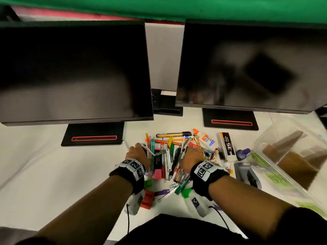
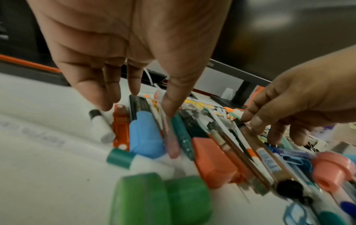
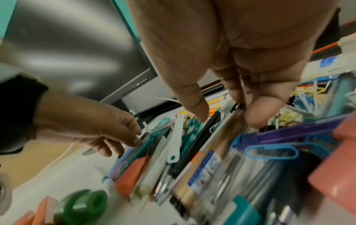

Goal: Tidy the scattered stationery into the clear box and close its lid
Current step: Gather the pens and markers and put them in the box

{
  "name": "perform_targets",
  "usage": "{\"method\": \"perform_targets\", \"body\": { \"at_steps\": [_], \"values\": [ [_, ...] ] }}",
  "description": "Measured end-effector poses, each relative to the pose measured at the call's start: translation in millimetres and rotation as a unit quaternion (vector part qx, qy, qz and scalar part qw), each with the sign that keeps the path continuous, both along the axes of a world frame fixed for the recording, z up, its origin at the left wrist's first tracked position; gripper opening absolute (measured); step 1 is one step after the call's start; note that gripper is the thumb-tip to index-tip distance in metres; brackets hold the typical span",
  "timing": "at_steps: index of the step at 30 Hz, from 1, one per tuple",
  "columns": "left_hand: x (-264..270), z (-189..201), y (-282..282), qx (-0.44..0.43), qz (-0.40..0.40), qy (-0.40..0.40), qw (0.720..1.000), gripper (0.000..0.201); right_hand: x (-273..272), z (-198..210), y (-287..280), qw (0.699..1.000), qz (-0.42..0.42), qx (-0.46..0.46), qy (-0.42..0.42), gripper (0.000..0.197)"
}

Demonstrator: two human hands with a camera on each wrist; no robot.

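A heap of pens, markers, clips and erasers (image 1: 169, 156) lies on the white desk in front of me. My left hand (image 1: 139, 151) sits at the heap's left edge. Seen from its wrist, the left hand (image 2: 138, 106) points its straight fingers down and the thumb tip touches a teal pen (image 2: 183, 137). My right hand (image 1: 190, 153) is at the heap's right side. The right hand (image 3: 229, 117) rests thumb and fingertips on a brown pen (image 3: 221, 144) and its neighbours, gripping nothing. The clear box (image 1: 283, 128) stands at the far right, with brown items inside.
Two dark monitors (image 1: 76, 71) (image 1: 251, 64) on black stands block the back of the desk. A glue bottle (image 1: 206, 138), a black-and-white carton (image 1: 228, 145), a purple bottle (image 1: 243, 152) and a grey stapler (image 1: 247, 174) lie between heap and box. Bare desk spreads to the left.
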State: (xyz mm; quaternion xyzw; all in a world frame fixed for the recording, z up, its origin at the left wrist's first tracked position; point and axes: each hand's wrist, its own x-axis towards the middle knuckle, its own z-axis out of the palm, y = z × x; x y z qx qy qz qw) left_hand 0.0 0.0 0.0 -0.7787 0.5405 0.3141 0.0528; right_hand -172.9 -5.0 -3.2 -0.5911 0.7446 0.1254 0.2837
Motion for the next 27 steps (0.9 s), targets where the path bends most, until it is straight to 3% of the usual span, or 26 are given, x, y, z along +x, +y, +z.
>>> {"method": "perform_targets", "body": {
  "at_steps": [3,6,13,20,23,27],
  "values": [
    [1,-5,-4,0.007,0.029,0.042,0.999,0.058,7,-4,-3,0.999,-0.039,0.020,0.027,0.080],
    [-3,-9,-7,0.008,0.041,0.059,0.997,0.063,14,-6,3,0.997,-0.051,0.010,0.063,0.089],
    [-14,-10,-10,-0.008,0.071,0.079,0.994,0.060,12,-18,4,0.996,-0.090,-0.021,0.015,0.092],
    [-18,-13,-14,0.017,0.090,0.087,0.992,0.053,10,-25,1,0.997,-0.065,-0.028,0.021,0.098],
    [-20,-15,-14,0.030,0.070,0.068,0.995,0.046,8,-22,3,0.998,-0.053,-0.032,0.011,0.091],
    [-22,-17,-15,0.028,0.047,0.046,0.997,0.036,0,-15,4,0.999,-0.034,-0.040,-0.010,0.099]
  ]
}}
